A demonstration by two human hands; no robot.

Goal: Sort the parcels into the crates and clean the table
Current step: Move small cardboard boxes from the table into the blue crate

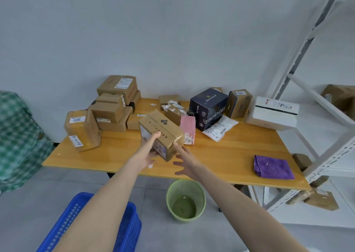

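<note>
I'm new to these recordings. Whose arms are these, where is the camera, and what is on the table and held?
No robot: a person wears one camera on the head, looking forward and down at their own bare arms. The left hand grips a tilted brown cardboard box, thumb on top; the right hand touches its near corner with straight fingers. On the table lie more brown parcels, a dark blue box, a pink box, a white box and a purple cloth. A blue crate and green wastebasket stand on the floor.
</note>
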